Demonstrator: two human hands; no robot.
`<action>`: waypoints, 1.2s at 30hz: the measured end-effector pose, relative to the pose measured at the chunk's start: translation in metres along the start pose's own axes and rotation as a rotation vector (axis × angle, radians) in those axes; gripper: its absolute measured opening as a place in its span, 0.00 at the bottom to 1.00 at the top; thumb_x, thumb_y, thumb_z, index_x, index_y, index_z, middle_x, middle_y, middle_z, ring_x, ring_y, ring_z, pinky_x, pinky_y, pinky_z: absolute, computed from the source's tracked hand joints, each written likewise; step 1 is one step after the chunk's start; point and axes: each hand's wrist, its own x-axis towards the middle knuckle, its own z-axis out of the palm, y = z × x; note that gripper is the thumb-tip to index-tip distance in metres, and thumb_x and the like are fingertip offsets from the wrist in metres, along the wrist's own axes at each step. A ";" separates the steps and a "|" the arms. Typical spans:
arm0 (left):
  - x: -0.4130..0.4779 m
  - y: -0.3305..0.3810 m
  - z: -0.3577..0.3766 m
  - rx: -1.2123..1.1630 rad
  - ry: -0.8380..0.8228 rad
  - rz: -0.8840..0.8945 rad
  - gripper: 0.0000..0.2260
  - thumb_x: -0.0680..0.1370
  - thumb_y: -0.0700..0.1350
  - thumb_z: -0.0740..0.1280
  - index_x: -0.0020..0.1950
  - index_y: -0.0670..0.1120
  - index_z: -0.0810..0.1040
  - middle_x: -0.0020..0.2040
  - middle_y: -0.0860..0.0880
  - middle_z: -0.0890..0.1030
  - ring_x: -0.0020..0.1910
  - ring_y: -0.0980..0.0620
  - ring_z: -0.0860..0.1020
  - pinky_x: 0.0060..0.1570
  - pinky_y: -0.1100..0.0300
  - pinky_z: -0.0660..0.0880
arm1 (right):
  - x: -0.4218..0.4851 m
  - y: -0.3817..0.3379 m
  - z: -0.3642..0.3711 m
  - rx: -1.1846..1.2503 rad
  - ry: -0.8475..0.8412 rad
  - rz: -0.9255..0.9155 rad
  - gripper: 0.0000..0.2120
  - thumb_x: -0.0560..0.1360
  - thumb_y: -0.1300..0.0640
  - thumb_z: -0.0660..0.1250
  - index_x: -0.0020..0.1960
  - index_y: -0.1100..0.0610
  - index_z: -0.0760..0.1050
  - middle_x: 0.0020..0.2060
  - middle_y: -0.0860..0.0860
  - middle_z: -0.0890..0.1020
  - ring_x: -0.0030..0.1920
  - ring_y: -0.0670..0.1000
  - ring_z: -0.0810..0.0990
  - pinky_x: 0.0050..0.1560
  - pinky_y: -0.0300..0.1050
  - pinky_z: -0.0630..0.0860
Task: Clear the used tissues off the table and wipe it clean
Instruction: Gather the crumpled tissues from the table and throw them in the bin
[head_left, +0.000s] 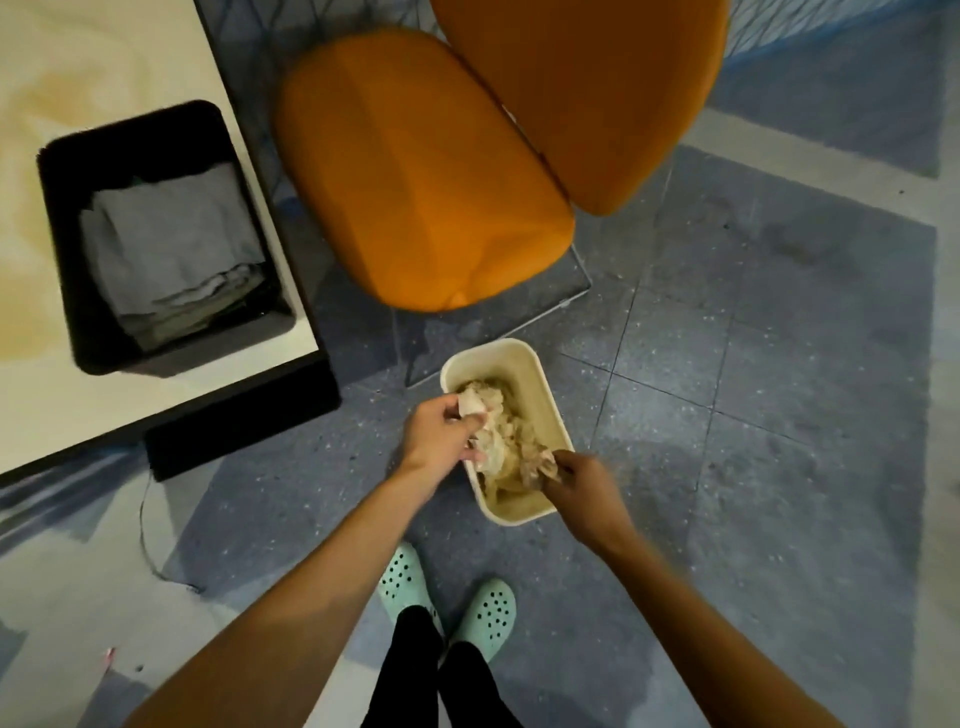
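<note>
Closest to the camera, two mint clogs (491, 610) stand on the blue-grey floor (779, 415), with black trouser legs (415, 670) above them. A thin dark cable (144, 540) trails over the floor to the left.

Both bare forearms reach forward and down to a cream bin (521, 354) that stands on the floor just ahead of the feet. The left hand (441, 431) is over the bin's left rim, its fingers curled round a crumpled tissue (475, 402). The right hand (582, 486), slightly blurred, is at the bin's right rim and pinches another wad (543, 465) in its fingertips. Between the two hands, more crumpled, stained tissues (506, 441) lie heaped inside the bin, filling much of it.

Farther left, the corner of a pale table (78, 52) with a dark edge juts into view; yellowish stains show on its top. A black box (130, 122) sits on the table near that corner and holds a stack of folded grey cloths (176, 234).

Beyond the bin stands an orange chair (415, 171), its seat facing the table and its back to the right.
</note>
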 end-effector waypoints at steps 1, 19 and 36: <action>0.009 -0.001 0.005 0.026 -0.002 0.010 0.05 0.77 0.33 0.67 0.52 0.39 0.80 0.46 0.44 0.81 0.38 0.50 0.80 0.28 0.60 0.80 | 0.005 0.002 0.005 0.006 0.001 -0.001 0.09 0.76 0.57 0.69 0.54 0.58 0.81 0.43 0.51 0.84 0.40 0.49 0.81 0.34 0.35 0.70; 0.081 -0.022 0.024 0.855 -0.215 0.377 0.22 0.75 0.42 0.71 0.68 0.49 0.74 0.64 0.48 0.77 0.57 0.49 0.79 0.60 0.52 0.77 | 0.036 0.019 0.030 0.072 -0.090 0.048 0.26 0.76 0.59 0.66 0.73 0.53 0.68 0.63 0.55 0.79 0.56 0.52 0.81 0.52 0.42 0.76; 0.014 -0.027 -0.006 0.180 -0.080 0.271 0.06 0.79 0.36 0.66 0.49 0.44 0.82 0.35 0.50 0.80 0.28 0.62 0.75 0.31 0.68 0.71 | 0.012 -0.015 0.016 0.195 -0.026 -0.109 0.12 0.82 0.52 0.58 0.50 0.52 0.80 0.42 0.48 0.84 0.43 0.46 0.83 0.49 0.51 0.81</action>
